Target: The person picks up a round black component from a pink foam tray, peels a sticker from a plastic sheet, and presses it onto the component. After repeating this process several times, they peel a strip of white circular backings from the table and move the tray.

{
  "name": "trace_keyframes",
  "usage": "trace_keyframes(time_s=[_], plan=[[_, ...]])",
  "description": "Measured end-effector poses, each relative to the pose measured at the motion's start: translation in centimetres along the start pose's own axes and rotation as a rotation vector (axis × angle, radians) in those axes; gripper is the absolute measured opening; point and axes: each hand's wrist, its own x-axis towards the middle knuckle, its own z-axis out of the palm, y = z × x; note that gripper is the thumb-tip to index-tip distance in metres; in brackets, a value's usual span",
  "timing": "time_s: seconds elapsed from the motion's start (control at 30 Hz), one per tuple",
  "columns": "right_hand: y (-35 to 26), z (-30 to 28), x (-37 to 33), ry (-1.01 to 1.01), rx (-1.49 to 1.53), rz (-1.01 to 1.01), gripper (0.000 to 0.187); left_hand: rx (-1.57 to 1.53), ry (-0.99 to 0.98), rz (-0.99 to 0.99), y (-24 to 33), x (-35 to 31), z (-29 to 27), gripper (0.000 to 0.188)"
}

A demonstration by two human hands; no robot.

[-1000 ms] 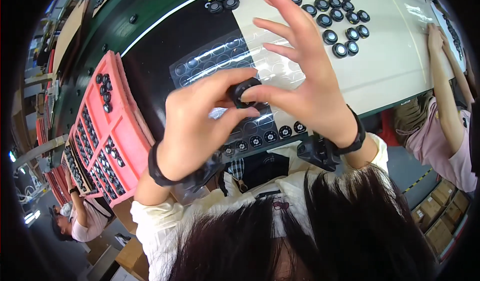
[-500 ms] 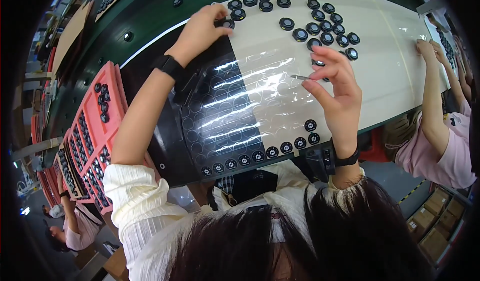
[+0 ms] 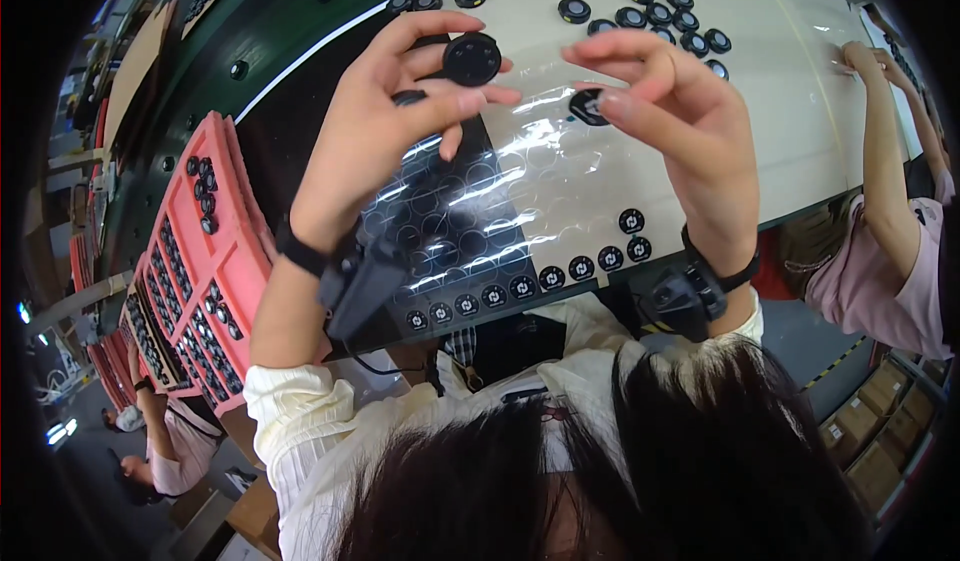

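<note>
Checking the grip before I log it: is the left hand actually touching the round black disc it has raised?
Touching. The head view shows the left hand pinching the round black disc between thumb and fingers, with no gap visible.

- Bright, even light falls from above, and the white table point(image 3: 800, 111) is close to washed out.
- Strong glare streaks run across the clear plastic tray point(image 3: 520, 191).
- The fisheye lens bends straight edges hard, and the corners go black.
- The dark hair point(image 3: 600, 471) at the bottom is soft and out of focus.
- The fingertips show slight motion blur.
</note>
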Motion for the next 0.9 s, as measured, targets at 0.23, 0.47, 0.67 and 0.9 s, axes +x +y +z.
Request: trace_keyframes(time_s=[0.23, 0.47, 0.67, 0.9], plan=[[-1.9, 2.8, 1.7, -0.249, 0.229, 0.165, 0.012, 0.147, 0.199, 0.135, 2.1, -4.3, 2.4, 0.040], [-2.7, 4.2, 2.2, -0.250, 0.398, 0.395, 0.010, 0.316, 0.222, 0.338, 1.9, -5.3, 2.2, 0.039], [-2.5, 4.1, 2.3, -0.404, 0.207, 0.096, 0.007, 0.293, 0.204, 0.292, 2.5, -5.3, 2.1, 0.038], [-2.9, 4.6, 1.8, -0.282, 0.315, 0.337, 0.008, 0.294, 0.221, 0.293, 2.7, -5.4, 2.2, 0.039]])
